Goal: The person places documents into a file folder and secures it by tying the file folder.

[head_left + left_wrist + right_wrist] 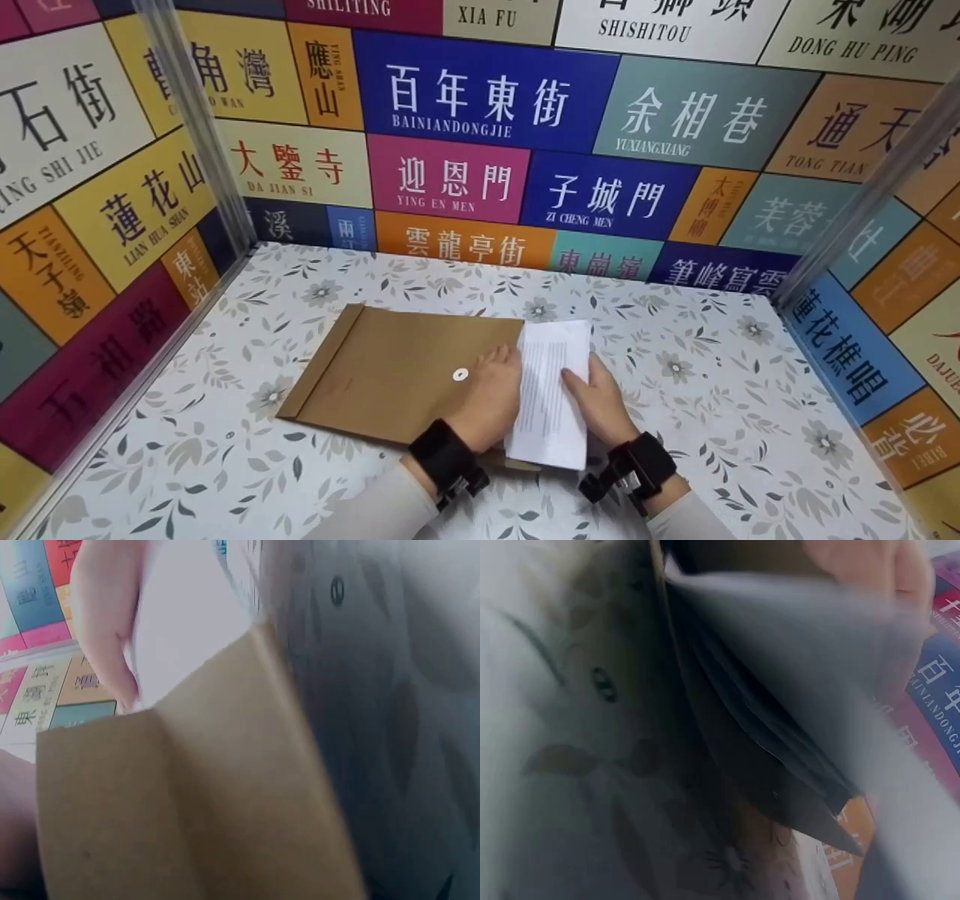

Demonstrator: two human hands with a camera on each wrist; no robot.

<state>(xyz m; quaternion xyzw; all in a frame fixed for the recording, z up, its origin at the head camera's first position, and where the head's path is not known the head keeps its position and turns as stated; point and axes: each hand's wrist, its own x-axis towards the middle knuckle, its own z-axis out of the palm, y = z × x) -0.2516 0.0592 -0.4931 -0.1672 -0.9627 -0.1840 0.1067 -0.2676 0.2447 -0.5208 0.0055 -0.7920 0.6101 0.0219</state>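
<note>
A brown paper document envelope with a white round button lies on the table, its mouth to the right. My left hand grips the envelope beside the mouth, its fingers bent toward the edge. White printed sheets stick partly out of the mouth. My right hand pinches their outer edge, thumb on top. In the left wrist view, the envelope's edge stands spread in front of the white paper. The right wrist view shows the paper blurred, with dark layers inside the envelope's mouth.
The tabletop has a white cover with grey leaves and flowers. Upright panels of coloured blocks with lettering enclose the back and both sides. Clear strips run along the corners.
</note>
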